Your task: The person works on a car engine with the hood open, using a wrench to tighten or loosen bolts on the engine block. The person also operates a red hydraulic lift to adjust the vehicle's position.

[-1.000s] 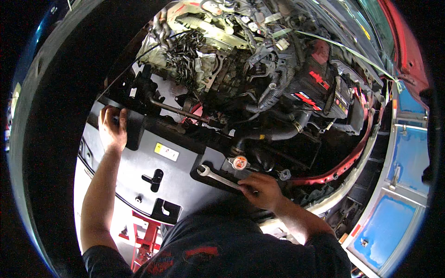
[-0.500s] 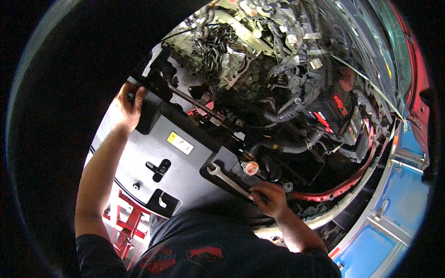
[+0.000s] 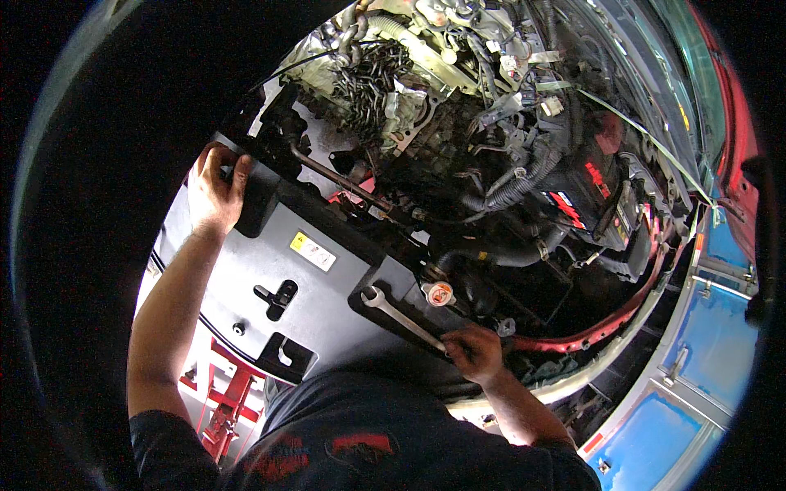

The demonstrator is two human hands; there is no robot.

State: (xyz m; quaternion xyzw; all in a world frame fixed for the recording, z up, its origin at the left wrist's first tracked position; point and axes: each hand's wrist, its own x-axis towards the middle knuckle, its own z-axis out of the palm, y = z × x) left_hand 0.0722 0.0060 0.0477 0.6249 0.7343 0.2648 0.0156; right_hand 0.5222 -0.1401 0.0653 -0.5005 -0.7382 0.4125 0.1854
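Observation:
A wide grey-black plastic cover panel lies across the front of an engine bay. At its far left corner my left hand is closed on the edge, thumb and fingers around it. A silver open-end wrench slants over the recess at the panel's right end, jaw toward the upper left. My right hand is closed at the wrench's lower end, which its fingers hide. It also sits close to the panel's right end; whether it touches the panel, I cannot tell. An orange-and-white radiator cap stands just above this hand.
Hoses and wiring surround a black battery on the right. A dark chain heap lies among the far engine parts. The red body edge curves along the right front. Blue cabinet panels stand beyond; red metal framework shows below left.
The view has shifted slightly, so everything sits a little further left. Both hands keep their places on the panel and the wrench.

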